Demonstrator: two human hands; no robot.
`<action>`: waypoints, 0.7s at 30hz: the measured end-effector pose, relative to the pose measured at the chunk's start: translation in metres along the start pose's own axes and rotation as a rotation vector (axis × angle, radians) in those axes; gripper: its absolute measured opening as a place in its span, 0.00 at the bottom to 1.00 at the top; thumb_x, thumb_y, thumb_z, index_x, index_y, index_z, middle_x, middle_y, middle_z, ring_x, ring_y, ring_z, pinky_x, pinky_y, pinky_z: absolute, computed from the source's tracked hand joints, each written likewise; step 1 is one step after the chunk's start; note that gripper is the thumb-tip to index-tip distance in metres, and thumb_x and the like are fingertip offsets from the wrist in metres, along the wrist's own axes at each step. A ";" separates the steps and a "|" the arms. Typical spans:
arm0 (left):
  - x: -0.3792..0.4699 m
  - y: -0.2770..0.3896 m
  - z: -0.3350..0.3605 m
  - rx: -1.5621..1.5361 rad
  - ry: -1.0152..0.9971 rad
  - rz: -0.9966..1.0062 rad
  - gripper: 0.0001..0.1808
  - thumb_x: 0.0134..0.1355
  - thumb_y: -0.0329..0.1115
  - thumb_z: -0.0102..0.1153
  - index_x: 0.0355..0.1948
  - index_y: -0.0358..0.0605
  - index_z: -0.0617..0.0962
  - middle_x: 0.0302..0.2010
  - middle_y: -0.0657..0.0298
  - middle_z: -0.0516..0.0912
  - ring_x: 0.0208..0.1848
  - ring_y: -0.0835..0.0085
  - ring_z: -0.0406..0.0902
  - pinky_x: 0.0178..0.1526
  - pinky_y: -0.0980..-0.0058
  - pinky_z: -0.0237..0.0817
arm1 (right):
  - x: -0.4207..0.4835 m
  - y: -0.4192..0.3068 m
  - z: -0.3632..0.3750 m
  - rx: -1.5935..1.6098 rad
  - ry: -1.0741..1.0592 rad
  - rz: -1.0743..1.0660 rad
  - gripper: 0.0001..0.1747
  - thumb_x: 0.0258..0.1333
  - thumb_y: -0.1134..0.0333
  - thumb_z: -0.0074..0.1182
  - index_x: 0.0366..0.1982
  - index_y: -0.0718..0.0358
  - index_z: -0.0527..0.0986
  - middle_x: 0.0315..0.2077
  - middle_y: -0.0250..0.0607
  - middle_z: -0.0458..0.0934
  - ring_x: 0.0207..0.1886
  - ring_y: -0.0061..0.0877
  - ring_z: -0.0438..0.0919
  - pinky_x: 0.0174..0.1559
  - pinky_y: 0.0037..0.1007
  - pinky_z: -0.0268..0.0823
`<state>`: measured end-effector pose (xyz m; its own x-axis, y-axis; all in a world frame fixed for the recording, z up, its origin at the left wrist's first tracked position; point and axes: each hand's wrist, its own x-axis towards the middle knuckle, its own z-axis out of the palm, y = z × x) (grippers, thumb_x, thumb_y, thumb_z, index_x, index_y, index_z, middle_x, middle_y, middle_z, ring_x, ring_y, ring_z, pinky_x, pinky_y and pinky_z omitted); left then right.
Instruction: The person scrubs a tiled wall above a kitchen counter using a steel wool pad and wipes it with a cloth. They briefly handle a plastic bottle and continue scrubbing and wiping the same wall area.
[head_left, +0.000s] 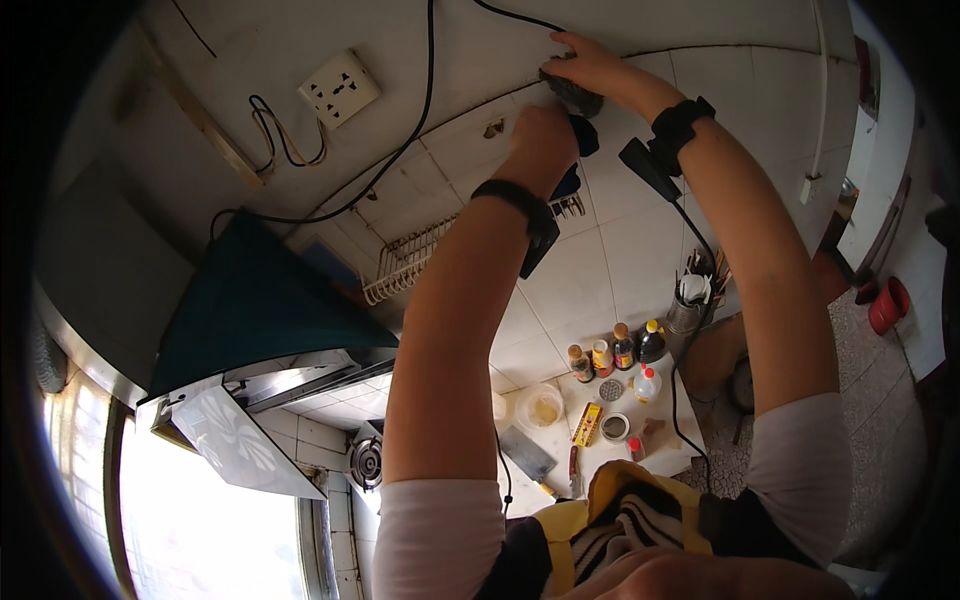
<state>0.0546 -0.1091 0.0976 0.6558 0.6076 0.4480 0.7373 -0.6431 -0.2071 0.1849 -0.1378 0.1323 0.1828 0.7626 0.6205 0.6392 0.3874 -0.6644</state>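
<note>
Both my arms reach up to the kitchen wall. My left hand (545, 136) is clenched on a dark blue, cloth-like thing (585, 136), which shows beside and below the fist; its full shape is hidden. Just above and to the right, my right hand (589, 64) grips a dark grey, fuzzy bundle (576, 91) against the tiled wall, one finger stretched out. What the bundle is made of, I cannot tell. Under my left wrist hangs a white wire rack (409, 259), partly covered by the forearm. Each wrist wears a black band.
A black cable (429, 97) loops along the wall past a socket panel (340, 88). Left stands a range hood (262, 300). Below are a counter holding bottles (622, 346), a cleaver (529, 452), a knife (574, 471), a plastic bowl (538, 407) and a utensil holder (686, 311); a gas burner (366, 459) sits left.
</note>
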 end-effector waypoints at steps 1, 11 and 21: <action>-0.008 0.002 -0.004 -0.019 0.000 0.023 0.17 0.48 0.38 0.56 0.38 0.40 0.77 0.33 0.48 0.81 0.38 0.54 0.79 0.41 0.62 0.71 | 0.001 0.001 0.001 0.008 0.018 0.005 0.41 0.50 0.49 0.54 0.62 0.59 0.56 0.55 0.54 0.62 0.57 0.41 0.64 0.56 0.37 0.59; -0.080 -0.033 -0.040 -0.659 -0.152 0.186 0.20 0.45 0.34 0.59 0.42 0.40 0.76 0.32 0.52 0.81 0.36 0.58 0.79 0.40 0.69 0.69 | 0.005 0.006 0.004 -0.011 0.050 0.003 0.40 0.50 0.49 0.54 0.62 0.58 0.57 0.55 0.53 0.63 0.56 0.41 0.66 0.54 0.36 0.61; -0.065 -0.085 -0.033 -0.286 0.553 0.232 0.26 0.41 0.23 0.61 0.46 0.46 0.71 0.41 0.52 0.72 0.43 0.52 0.72 0.46 0.63 0.67 | 0.004 0.001 0.005 -0.004 0.074 -0.036 0.43 0.48 0.47 0.56 0.61 0.61 0.56 0.51 0.51 0.65 0.52 0.39 0.68 0.51 0.33 0.64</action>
<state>-0.0556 -0.1095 0.1150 0.5559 0.1591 0.8159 0.4651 -0.8730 -0.1467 0.1823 -0.1321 0.1320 0.2136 0.7079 0.6733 0.6492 0.4122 -0.6393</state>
